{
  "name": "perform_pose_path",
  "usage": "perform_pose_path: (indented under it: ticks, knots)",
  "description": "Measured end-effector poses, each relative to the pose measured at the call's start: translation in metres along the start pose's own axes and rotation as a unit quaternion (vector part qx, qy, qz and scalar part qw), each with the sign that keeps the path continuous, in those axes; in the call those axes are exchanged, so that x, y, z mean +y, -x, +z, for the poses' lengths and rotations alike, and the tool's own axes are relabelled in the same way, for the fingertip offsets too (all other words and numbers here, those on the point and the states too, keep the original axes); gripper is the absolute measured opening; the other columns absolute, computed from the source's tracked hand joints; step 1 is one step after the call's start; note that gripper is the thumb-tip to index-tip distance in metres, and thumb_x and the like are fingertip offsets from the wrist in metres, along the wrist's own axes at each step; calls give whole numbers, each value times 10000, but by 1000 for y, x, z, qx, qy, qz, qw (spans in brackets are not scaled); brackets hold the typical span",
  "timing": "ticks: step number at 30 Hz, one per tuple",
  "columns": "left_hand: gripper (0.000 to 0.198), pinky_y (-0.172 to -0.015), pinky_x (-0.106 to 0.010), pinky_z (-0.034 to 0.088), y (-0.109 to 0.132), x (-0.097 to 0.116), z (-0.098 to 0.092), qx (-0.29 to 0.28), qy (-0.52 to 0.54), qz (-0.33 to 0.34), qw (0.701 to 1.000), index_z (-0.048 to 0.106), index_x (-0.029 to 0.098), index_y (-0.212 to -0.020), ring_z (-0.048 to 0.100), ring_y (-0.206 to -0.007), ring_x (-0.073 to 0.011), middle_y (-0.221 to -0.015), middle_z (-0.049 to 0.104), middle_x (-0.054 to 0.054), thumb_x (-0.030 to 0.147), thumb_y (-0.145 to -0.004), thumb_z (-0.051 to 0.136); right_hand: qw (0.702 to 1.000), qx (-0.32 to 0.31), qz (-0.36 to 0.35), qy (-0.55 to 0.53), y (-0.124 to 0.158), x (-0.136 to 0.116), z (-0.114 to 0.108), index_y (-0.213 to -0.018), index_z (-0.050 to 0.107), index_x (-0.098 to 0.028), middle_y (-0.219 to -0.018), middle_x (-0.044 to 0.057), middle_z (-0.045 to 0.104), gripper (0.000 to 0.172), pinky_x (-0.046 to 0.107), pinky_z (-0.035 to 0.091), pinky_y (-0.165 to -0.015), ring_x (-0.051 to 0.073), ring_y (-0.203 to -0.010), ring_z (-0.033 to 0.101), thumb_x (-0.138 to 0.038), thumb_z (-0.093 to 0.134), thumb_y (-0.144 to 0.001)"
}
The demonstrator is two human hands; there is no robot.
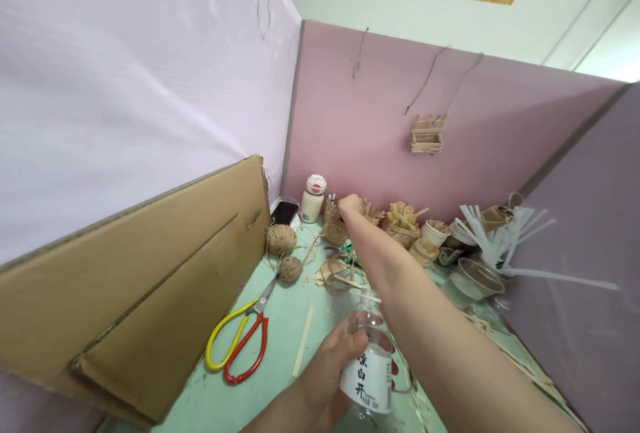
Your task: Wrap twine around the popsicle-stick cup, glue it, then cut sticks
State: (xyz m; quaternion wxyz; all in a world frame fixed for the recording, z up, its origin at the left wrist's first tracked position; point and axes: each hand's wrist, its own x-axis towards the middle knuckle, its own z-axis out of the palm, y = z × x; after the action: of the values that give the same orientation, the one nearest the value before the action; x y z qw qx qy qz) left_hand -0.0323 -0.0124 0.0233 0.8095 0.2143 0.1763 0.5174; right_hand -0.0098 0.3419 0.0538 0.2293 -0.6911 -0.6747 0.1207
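My left hand (333,363) is wrapped round a clear plastic bottle (367,380) with a white label printed in dark characters. The bottle stands nearly upright near the front of the table, and its neck shows no cap. Stretched across to the back, my right hand (352,204) is beside a row of small twine-wrapped cups; one of them (331,209) holds pens. Its fingers are turned away and hidden, so what they touch does not show. Just below that hand lies a flat coil of twine (335,232).
Scissors (260,306) with one yellow and one red handle lie left of the bottle, near twine balls (281,239) and a wooden stick (303,341). Cardboard (190,273) leans at left. A white-lidded jar (313,200), stick-filled cups (401,223) and a clear bowl (473,281) line the back.
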Motion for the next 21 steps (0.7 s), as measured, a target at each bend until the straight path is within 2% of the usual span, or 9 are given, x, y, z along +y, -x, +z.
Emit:
perform_pose_path:
  ticks: [4,8,11,13,15,18,20,21]
  knots:
    - [417,-613,-282,482,-1,-1,-4,1,-2,2,1000,587,181,-991,629,-708,-182,-859,634,-68,395,-662,726,997,50,25,-52,10,-7,-10,-1142,570,-182,-1174,85,576,279,368,509,-835,184,-982,592,-329,544,-906]
    - [420,-648,-295,491,-2,0,-5,-6,-7,10,1000,570,181,-1037,634,-756,-194,-892,634,-74,383,-695,706,983,143,-31,-109,24,-17,-32,-1109,558,-152,-1178,91,560,265,412,458,-888,208,-1032,561,-330,499,-921]
    - [415,-681,-308,499,-2,3,-3,-11,-20,16,1000,564,174,-1048,637,-776,-197,-913,637,-77,379,-712,696,966,195,-82,-151,39,-18,-55,-1056,517,-134,-1148,154,555,234,348,394,-924,218,-1091,519,-269,360,-949]
    - [397,-684,-307,503,-1,6,-2,-3,-31,30,999,566,168,-1044,637,-771,-193,-911,640,-75,383,-729,681,956,213,-101,-175,54,-12,-72,-1079,451,-146,-1089,130,577,222,310,407,-884,188,-1034,549,-255,304,-953]
    - [372,-656,-295,507,-1,11,-2,13,-39,43,998,569,170,-1041,637,-762,-189,-899,646,-71,391,-753,651,946,228,-118,-200,77,1,-88,-1086,392,-169,-1015,82,595,196,283,421,-855,150,-967,575,-251,265,-961]
    - [315,-673,-297,524,-2,20,-1,35,-51,66,996,571,159,-1040,641,-769,-179,-901,651,-68,341,-785,606,885,220,-208,-353,129,29,-111,-1061,350,-204,-796,4,573,183,294,469,-723,137,-739,602,-334,254,-973]
    - [292,-669,-279,527,-2,24,0,59,-60,78,993,576,153,-1035,641,-756,-160,-889,650,-59,330,-801,579,865,206,-211,-407,173,51,-124,-1029,358,-242,-747,-24,519,229,280,472,-616,128,-647,572,-444,271,-963]
    - [299,-675,-280,530,-2,26,1,60,-68,80,993,576,154,-1039,641,-750,-155,-878,648,-52,338,-804,572,865,186,-197,-421,196,62,-128,-1013,365,-257,-721,-34,496,242,269,462,-569,123,-604,549,-480,296,-950]
